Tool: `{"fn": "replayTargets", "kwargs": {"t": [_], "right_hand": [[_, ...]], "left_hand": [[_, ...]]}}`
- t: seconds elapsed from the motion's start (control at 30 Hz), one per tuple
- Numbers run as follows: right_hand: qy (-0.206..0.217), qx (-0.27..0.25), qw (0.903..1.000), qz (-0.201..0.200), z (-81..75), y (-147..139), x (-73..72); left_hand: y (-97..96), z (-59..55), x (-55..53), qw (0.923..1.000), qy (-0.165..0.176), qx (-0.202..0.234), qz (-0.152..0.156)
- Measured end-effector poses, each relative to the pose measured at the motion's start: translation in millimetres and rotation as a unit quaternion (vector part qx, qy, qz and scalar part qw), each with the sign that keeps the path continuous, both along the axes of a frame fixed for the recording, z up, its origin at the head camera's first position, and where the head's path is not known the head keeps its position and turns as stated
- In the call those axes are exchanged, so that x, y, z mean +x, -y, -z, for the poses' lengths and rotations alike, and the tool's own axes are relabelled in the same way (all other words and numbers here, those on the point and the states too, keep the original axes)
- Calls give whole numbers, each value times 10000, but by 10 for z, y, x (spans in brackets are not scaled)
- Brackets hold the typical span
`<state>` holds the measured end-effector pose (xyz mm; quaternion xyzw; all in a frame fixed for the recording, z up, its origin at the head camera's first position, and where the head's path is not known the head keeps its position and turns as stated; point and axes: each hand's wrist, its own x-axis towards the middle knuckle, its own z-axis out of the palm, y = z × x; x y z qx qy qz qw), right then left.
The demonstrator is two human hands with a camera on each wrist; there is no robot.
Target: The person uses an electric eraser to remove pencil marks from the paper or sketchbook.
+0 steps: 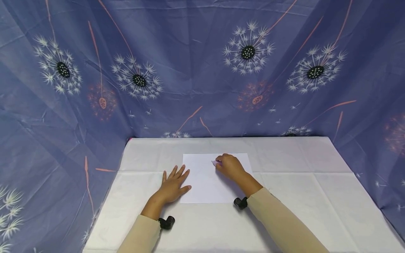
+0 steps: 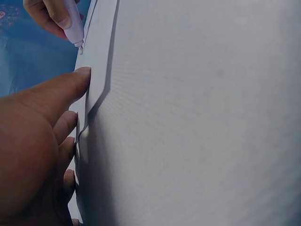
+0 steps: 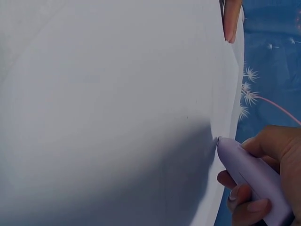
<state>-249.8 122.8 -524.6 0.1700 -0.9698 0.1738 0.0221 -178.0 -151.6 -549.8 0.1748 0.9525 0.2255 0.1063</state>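
A blank-looking white sheet of paper (image 1: 199,182) lies on the white-covered table. My left hand (image 1: 172,188) rests flat at its left edge, fingers spread, with the thumb (image 2: 77,84) on the paper. Above the upper middle of the sheet, my right hand (image 1: 232,166) grips a thick lilac pen (image 3: 251,174) with a small narrow tip. Thumb and curled fingers wrap its body, and the tip points down, right at the paper's surface. In the left wrist view the pen (image 2: 75,26) shows a tapered collar above its tip. The right hand casts a shadow over the sheet.
A white cloth with fold creases covers the table (image 1: 303,196). Behind it and at both sides hangs a blue curtain (image 1: 190,70) printed with dandelions. A small black wrist camera (image 1: 167,222) sits at the left cuff, another camera (image 1: 240,203) at the right.
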Motion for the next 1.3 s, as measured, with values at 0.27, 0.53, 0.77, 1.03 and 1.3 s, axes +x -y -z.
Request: {"fn": "replayTargets", "kwargs": {"t": [0.27, 0.53, 0.77, 1.03, 1.3], "right_hand": [[-149, -91, 9997, 158, 42, 11, -7], [-256, -71, 9996, -8, 75, 40, 3], [-298, -186, 9993, 98, 60, 60, 19], [-310, -180, 9992, 183, 60, 82, 35], [-405, -211, 9989, 41, 62, 103, 57]], "left_hand": [[6, 21, -12, 10000, 15, 21, 8], [16, 36, -8, 10000, 1, -1, -16], [7, 17, -6, 10000, 13, -1, 14], [7, 35, -9, 10000, 11, 16, 2], [-2, 40, -11, 10000, -27, -21, -4]]}}
